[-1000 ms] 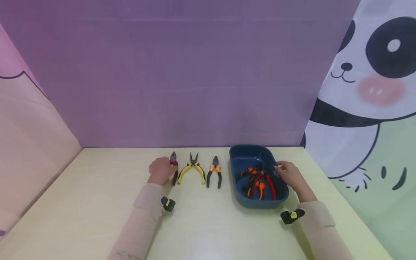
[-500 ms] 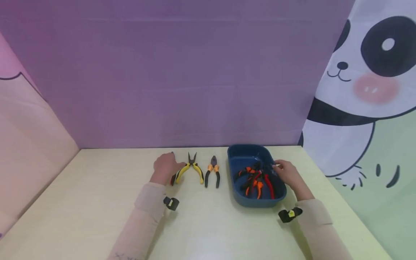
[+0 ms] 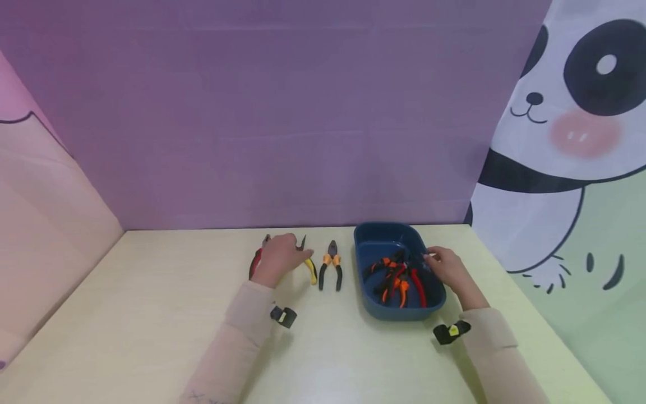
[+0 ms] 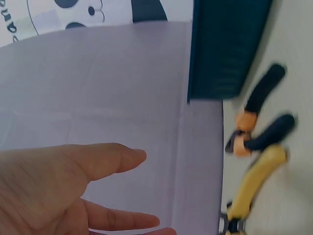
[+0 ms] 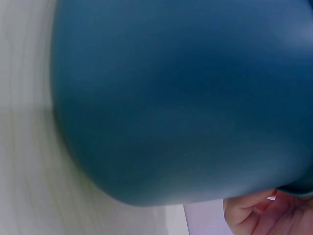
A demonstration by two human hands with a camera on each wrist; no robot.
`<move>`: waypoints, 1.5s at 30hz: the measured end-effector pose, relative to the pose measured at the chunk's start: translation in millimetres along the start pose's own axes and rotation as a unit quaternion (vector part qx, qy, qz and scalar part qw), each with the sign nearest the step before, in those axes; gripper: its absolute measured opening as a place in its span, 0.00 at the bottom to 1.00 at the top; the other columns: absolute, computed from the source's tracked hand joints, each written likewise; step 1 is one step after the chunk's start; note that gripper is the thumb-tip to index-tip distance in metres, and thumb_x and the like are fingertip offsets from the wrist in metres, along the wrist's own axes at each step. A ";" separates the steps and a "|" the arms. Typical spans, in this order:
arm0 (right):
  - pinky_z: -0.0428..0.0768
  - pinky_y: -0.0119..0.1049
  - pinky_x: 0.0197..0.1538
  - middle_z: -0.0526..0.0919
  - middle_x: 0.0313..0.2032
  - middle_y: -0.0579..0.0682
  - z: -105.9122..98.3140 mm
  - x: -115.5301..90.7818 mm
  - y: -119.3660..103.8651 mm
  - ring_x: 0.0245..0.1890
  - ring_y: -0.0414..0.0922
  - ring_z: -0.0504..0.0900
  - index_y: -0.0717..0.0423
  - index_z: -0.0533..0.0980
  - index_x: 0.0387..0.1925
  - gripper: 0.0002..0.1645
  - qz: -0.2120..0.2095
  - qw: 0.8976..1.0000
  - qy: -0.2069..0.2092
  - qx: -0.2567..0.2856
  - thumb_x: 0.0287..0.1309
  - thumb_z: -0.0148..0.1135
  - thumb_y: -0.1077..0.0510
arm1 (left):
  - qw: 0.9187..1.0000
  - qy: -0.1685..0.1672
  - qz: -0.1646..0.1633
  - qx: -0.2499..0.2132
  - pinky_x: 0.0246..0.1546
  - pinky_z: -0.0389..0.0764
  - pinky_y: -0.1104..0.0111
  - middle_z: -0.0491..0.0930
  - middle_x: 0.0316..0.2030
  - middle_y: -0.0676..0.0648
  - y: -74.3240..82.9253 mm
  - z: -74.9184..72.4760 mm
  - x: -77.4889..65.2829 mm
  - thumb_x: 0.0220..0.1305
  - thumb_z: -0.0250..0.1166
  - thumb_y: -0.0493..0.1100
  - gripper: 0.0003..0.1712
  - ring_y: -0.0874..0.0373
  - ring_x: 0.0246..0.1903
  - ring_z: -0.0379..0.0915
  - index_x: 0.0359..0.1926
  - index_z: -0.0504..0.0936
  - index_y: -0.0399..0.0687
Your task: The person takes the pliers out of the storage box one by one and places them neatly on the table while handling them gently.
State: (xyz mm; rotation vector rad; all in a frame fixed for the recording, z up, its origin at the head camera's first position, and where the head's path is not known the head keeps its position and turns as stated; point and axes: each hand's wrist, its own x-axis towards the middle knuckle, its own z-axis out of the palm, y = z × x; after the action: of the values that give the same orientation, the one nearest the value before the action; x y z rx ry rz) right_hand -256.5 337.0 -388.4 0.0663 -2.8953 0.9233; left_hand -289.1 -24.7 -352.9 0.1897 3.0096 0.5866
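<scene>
Left of centre on the surface (image 3: 323, 350), partly hidden by the left hand (image 3: 280, 259): yellow-handled pliers (image 3: 310, 271), lying flat, tips toward the purple backdrop (image 3: 282, 123). Probably resting wide on sprung handles.

Over these, left hand with thumb well apart from fairly straight fingers, no hold on anything. Cannot tell from the head view whether touching; looks apart in the left wrist view. Likely spread to span a broad tool.

Just beside, to the left and partly covered: red-handled pliers (image 3: 255, 262). To the right, between yellow pair and tub: orange-and-black pliers (image 3: 333, 253). Set side by side, handles toward the person, presumably for easy reach.

Further right: blue tub (image 3: 404, 316), upright, holding a loose heap of red- and orange-handled pliers (image 3: 416, 287). Seemingly jumbled for want of dividers; too tangled for a sure count.

At the tub's far-right rim: right hand (image 3: 448, 270), pinching the edge between thumb and curled fingers, probably to steady against sliding.

Beyond, on the right: panda print (image 3: 525, 224). Strapped at both cuffs: small black cameras (image 3: 451, 333), aimed toward the hands' work.
</scene>
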 end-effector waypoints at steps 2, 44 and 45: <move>0.76 0.52 0.41 0.78 0.41 0.73 0.0 0.5 0.3 0.38 0.61 0.79 0.78 0.68 0.51 0.22 0.003 1.000 -0.002 0.002 0.64 0.49 0.61 | 1.000 -0.002 0.017 -0.003 0.28 0.72 0.64 0.79 0.33 0.45 5.8 2.1 -0.8 0.59 0.62 0.60 0.26 0.54 0.29 0.73 0.40 0.79 0.40; 0.77 0.52 0.42 0.78 0.43 0.73 11.8 15.8 -13.8 0.40 0.62 0.79 0.77 0.68 0.52 0.22 0.037 0.999 0.021 -0.005 0.64 0.50 0.61 | 0.979 -0.062 0.191 -0.019 0.23 0.71 0.70 0.76 0.27 0.52 105.5 31.2 16.3 0.58 0.64 0.59 0.20 0.59 0.25 0.70 0.34 0.78 0.46; 0.77 0.52 0.42 0.78 0.42 0.73 12.2 16.1 -14.0 0.39 0.62 0.79 0.77 0.68 0.52 0.22 0.037 0.999 0.022 -0.006 0.64 0.50 0.61 | 0.979 -0.063 0.193 -0.017 0.21 0.70 0.70 0.75 0.25 0.53 107.0 32.4 17.2 0.58 0.64 0.59 0.20 0.60 0.23 0.69 0.31 0.78 0.47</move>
State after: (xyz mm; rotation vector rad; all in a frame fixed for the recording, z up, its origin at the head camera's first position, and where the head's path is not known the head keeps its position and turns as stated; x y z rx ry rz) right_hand -272.5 318.4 -388.5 -0.0617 -2.8796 0.9082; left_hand -291.6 88.0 -343.2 0.7901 2.8489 0.6250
